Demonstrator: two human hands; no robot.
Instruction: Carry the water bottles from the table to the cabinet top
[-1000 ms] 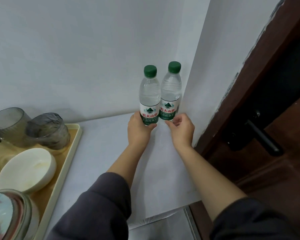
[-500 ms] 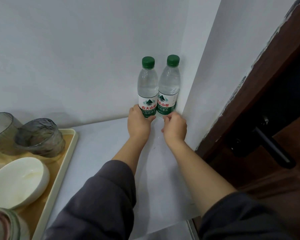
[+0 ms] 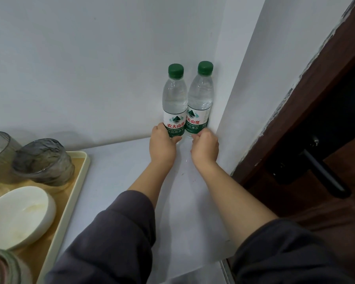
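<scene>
**Two bottles in the corner, one hand on each**

Head view, looking down and forward.

- Left bottle (image 3: 174,103) and right bottle (image 3: 200,99): clear plastic, filled with water, green caps, white and green labels with red characters. Both upright and side by side, touching at the label. They stand at the far right corner of the white worktop (image 3: 115,171), where the back wall (image 3: 90,68) meets the side wall (image 3: 254,78). The right bottle sits just beside the side wall. The hands hide both bases, so contact with the surface cannot be confirmed.
- Left hand (image 3: 162,146): grip closed round the lower part of the left bottle, fingers on its left side, thumb across the bottom of the label.
- Right hand (image 3: 205,149): grip closed low on the right bottle, fingers curled round its foot, knuckles toward the camera. How far they wrap behind it cannot be seen.
- Both forearms are bare from pushed-up dark grey sleeves (image 3: 115,238) and reach forward across the worktop.

Surroundings — left side: a cream tray (image 3: 70,201) lies on the worktop, well apart from the bottles. It carries two smoky grey glass cups (image 3: 43,160) tipped on their sides and a white bowl (image 3: 19,218). A blurred container shows at the lower left edge.

Right side — a dark brown door (image 3: 326,201) with a black lever handle (image 3: 324,175).
</scene>
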